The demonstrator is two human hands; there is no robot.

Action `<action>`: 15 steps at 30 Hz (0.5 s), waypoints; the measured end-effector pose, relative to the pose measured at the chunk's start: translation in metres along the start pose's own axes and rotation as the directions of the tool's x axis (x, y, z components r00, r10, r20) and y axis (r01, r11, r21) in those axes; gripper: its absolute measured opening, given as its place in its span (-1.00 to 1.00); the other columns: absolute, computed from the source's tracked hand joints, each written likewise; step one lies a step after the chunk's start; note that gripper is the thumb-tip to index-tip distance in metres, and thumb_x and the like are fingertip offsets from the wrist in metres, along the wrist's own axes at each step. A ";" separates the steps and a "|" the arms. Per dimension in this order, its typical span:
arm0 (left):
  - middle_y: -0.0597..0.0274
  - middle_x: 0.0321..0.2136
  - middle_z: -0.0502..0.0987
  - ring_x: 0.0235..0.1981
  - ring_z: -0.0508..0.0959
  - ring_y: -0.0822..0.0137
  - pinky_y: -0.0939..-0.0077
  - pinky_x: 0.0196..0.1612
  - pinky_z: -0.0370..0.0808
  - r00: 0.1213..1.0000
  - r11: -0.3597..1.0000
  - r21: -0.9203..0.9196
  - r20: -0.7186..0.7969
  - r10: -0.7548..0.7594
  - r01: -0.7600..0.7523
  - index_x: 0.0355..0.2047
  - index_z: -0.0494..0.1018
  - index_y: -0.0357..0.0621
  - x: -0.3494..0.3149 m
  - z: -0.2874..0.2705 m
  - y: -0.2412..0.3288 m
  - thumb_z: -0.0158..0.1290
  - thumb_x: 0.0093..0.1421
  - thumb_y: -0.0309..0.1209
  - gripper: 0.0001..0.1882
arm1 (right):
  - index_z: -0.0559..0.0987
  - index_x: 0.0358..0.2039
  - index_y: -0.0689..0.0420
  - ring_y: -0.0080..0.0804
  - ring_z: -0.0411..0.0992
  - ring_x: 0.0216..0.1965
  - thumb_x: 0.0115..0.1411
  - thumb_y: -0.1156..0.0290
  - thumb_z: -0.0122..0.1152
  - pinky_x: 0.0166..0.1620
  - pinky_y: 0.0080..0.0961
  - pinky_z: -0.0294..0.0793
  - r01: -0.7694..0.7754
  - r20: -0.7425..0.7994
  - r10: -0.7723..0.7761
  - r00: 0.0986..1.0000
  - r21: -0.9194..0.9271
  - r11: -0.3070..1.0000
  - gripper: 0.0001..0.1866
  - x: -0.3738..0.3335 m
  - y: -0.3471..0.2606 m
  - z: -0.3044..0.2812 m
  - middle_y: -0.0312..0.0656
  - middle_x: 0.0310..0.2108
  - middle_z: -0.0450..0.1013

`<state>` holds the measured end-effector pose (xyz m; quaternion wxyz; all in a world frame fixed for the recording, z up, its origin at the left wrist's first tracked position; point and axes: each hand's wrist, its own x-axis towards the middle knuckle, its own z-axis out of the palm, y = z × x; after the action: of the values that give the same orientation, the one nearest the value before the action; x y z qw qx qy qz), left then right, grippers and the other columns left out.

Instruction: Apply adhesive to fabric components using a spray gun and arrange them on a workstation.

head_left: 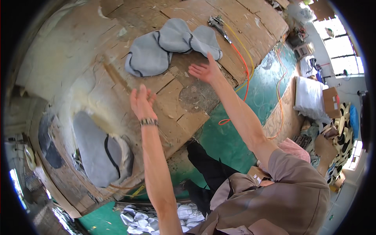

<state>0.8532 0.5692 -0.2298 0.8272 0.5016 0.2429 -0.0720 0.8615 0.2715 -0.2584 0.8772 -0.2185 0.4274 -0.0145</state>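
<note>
My left hand [144, 103], with a banded bracelet at the wrist, hovers near the worktable's near side, fingers loosely apart and nothing in them. Farther right, my right hand [204, 71] is held palm inward, thumb raised, also holding nothing. Just beyond both hands lies a row of light grey padded fabric pieces [150, 58] edged with black trim. The right hand is nearest the row's right end; whether its thumb touches the fabric I cannot tell. Beyond that end rests a metal spray gun [220, 29] with an orange hose [243, 62] and a yellow hose [239, 42].
Cardboard [188, 127] covers the worktable, stained with pale residue on the left. A larger grey cushion piece [92, 150] with a black strip sits at the near left. Grey-white bundles [145, 219] lie below the table. Hoses cross the green floor [231, 133] at right.
</note>
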 end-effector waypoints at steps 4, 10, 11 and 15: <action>-0.04 -0.03 0.47 -0.14 0.56 0.18 0.22 -0.20 0.66 0.987 0.986 0.165 -0.158 0.023 0.004 0.32 0.08 -0.34 0.074 0.047 0.000 0.32 0.16 -0.38 -0.15 | -0.07 0.42 0.17 0.32 0.19 0.29 0.27 0.01 0.24 0.23 0.44 0.24 -0.010 -0.040 0.012 0.999 0.051 0.999 -0.06 0.046 -0.005 0.065 0.28 0.30 0.12; -0.09 -0.07 0.41 -0.16 0.56 0.07 0.24 -0.22 0.70 0.989 0.996 -0.050 -0.135 0.064 -0.072 0.10 0.26 -0.25 0.081 0.060 -0.019 0.24 0.05 -0.66 -0.39 | 0.30 0.14 0.29 0.20 0.35 0.15 0.31 0.44 0.08 0.17 0.42 0.34 0.233 0.033 -0.235 0.971 0.053 0.971 -0.57 0.044 -0.020 0.083 0.16 0.13 0.29; -0.08 -0.08 0.41 -0.16 0.56 0.09 0.25 -0.22 0.70 0.989 0.992 -0.056 -0.100 0.109 -0.115 0.08 0.27 -0.26 0.068 0.059 -0.013 0.22 0.06 -0.68 -0.42 | 0.37 0.07 0.30 0.14 0.40 0.10 0.29 0.44 0.12 0.15 0.38 0.39 0.310 0.124 -0.310 0.942 0.024 0.950 -0.62 0.026 -0.013 0.088 0.12 0.04 0.38; -0.04 -0.12 0.51 -0.15 0.61 0.17 0.24 -0.16 0.68 0.985 0.937 -0.323 0.057 0.162 -0.135 0.10 0.28 -0.25 0.000 0.067 0.037 0.14 0.17 -0.68 -0.51 | 0.51 -0.07 0.20 0.01 0.46 0.07 0.28 0.47 0.16 0.18 0.29 0.43 0.490 0.373 -0.453 0.810 -0.006 0.872 -0.78 -0.076 0.004 0.110 0.00 -0.09 0.52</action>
<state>0.8882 0.5295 -0.1749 0.9095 0.3754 0.1784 0.0103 0.8956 0.3318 -0.1437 0.8966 -0.3612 0.1922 -0.1697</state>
